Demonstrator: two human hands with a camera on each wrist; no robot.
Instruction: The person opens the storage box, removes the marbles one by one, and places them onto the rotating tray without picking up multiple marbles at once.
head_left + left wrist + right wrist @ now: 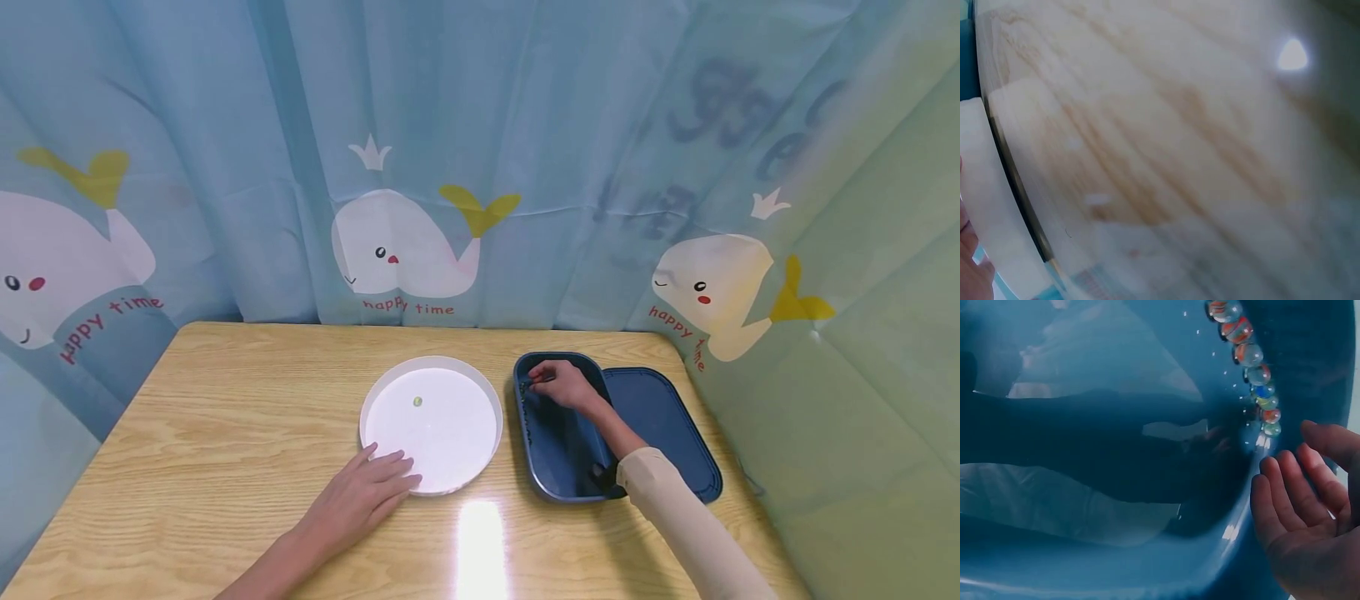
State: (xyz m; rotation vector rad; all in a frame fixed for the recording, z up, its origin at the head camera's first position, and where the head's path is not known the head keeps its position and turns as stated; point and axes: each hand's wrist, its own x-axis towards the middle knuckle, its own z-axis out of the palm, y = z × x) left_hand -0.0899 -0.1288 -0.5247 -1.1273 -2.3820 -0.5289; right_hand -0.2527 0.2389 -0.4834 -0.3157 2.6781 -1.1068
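In the head view my left hand (367, 492) lies at the near-left rim of a round white tray (457, 467), fingers spread over its edge. A single small greenish marble (417, 402) sits on the tray. My right hand (562, 385) reaches into a deep blue container (558, 454). Glass marbles (1249, 355) stand in a curved row along that container's inner wall, as the right wrist view shows. Beside the end of this row, the right fingers (1300, 494) are gently bent, with the thumb apart from them and nothing visible between. Only part of the left hand (969, 262) appears in the left wrist view, against the tray wall.
A flat blue lid (660, 425) lies right of the container, partly under its edge. The wooden table (247, 417) carries everything. Behind it and along the right side hangs a blue curtain (562, 167) with whale prints.
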